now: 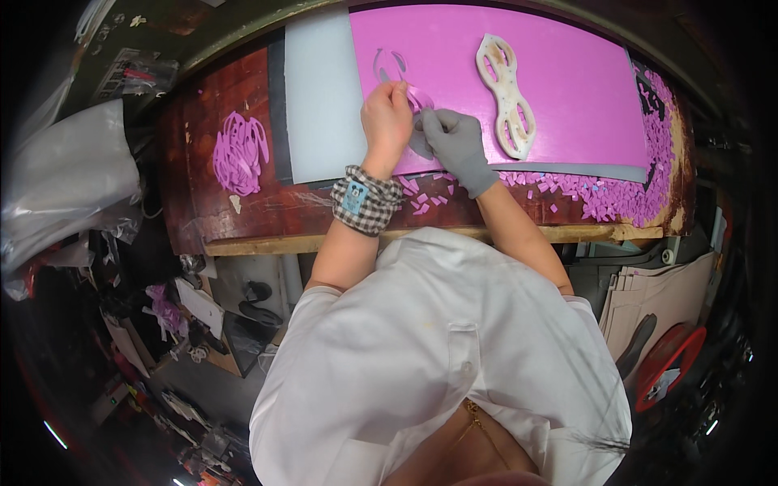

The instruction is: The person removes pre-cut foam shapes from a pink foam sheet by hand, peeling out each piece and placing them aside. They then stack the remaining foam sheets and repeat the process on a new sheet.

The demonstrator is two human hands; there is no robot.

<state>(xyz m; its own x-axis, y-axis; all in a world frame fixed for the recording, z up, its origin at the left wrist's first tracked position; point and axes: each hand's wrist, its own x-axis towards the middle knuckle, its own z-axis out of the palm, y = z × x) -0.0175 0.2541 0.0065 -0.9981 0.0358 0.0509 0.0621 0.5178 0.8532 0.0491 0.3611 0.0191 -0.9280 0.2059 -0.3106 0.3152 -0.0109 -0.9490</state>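
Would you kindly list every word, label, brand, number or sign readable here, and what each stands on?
There is no text legible enough to quote.
Blue patch on the checked wristband: a cartoon figure; any lettering is too small to read.
Plastic packet, upper left: pale marks, too blurred to read.
White template: tiny marks, illegible.
Purple sheet: no print visible.

Counter (pixel 275 211) looks to me like dark red wood, glossy, its front edge raw and rough. I see the pink sheet (pixel 583 97) smooth, faint sheen; glove (pixel 459 150) matt cloth; bag (pixel 69 186) shiny clear plastic.
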